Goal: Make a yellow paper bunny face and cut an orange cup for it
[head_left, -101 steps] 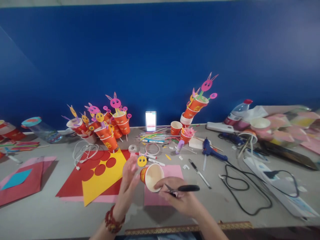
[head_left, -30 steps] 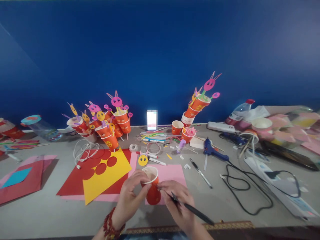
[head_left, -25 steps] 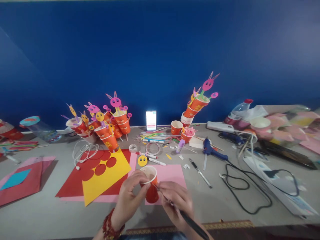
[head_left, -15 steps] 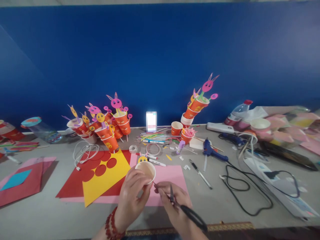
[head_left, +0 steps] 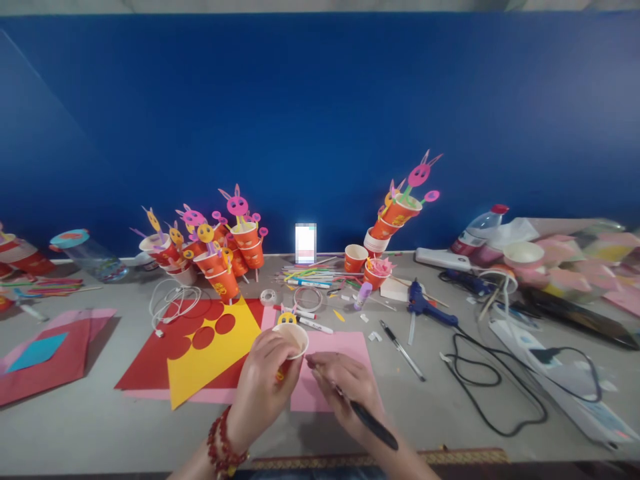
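My left hand point(head_left: 263, 383), with a red beaded bracelet at its wrist, is wrapped round a red paper cup point(head_left: 299, 339) tilted so its pale inside faces me. A yellow bunny-face cutout point(head_left: 287, 319) shows just beyond the cup's rim. Beside the cup, my right hand point(head_left: 347, 387) is closed on black-handled scissors point(head_left: 373, 425); the handle sticks out below the palm. The scissor blades are mostly hidden by the fingers, whose tips are close to the cup's right side. Under both hands lies a pink paper sheet point(head_left: 350, 347).
Yellow paper point(head_left: 205, 360) with round cut-outs lies over red paper point(head_left: 145, 367) on the left. Decorated cups point(head_left: 220, 273) stand behind. A marker point(head_left: 317, 325), pen point(head_left: 403, 350), blue glue gun point(head_left: 427, 307) and black cable point(head_left: 500, 427) spread rightward. A lit phone point(head_left: 305, 243) stands against the wall.
The scissors have turned in my right hand, so the blade that stood up is out of sight. My left hand has tilted the cup slightly, showing its red side. The view shifted a little.
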{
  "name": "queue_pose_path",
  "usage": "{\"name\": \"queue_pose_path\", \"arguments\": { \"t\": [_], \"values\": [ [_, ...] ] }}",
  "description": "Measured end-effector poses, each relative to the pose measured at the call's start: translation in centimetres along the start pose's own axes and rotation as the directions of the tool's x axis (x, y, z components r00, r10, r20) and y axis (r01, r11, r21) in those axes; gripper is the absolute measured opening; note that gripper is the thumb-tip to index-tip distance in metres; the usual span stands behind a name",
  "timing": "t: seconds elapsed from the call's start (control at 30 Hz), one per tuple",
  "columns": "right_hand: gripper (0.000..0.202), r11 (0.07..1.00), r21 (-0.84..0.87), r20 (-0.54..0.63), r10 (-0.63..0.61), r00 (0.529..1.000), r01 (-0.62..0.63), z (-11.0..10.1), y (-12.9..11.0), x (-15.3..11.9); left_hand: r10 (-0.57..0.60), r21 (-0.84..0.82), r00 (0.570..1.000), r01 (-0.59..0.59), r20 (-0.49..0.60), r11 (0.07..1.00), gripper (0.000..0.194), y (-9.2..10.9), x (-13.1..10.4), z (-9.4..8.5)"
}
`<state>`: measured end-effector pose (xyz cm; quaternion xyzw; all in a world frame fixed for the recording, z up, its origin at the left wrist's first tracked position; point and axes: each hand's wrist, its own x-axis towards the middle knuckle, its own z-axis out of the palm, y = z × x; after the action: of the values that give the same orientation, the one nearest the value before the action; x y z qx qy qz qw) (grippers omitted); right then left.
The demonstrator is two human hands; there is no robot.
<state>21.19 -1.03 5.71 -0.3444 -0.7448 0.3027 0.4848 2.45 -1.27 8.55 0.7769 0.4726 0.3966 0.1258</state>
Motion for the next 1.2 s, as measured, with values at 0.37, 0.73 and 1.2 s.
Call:
{"name": "queue_pose_path", "arguments": {
  "t": [0.37, 0.73, 1.2],
  "values": [
    [0.021, 0.575, 0.719, -0.111, 0.65, 0.752, -0.391, 3.5, -0.7, -0.4, 0.165, 0.202, 0.967, -0.124, -0.196, 0.971, 0.019, 0.4, -0.5, 1.5],
    [0.02, 0.995, 0.07, 0.097, 0.066, 0.993, -0.073, -0.6, 0.2, 0.9, -0.06, -0.035, 0.998, 0.059, -0.014, 0.998, 0.018, -0.3, 0.4, 0.3],
    [0.022, 0.54, 0.733, -0.075, 0.669, 0.739, -0.415, 3.3, -0.5, 0.6, 0.122, 0.213, 0.98, -0.087, -0.155, 0.973, 0.016, -0.4, -0.2, 1.4]
  ]
}}
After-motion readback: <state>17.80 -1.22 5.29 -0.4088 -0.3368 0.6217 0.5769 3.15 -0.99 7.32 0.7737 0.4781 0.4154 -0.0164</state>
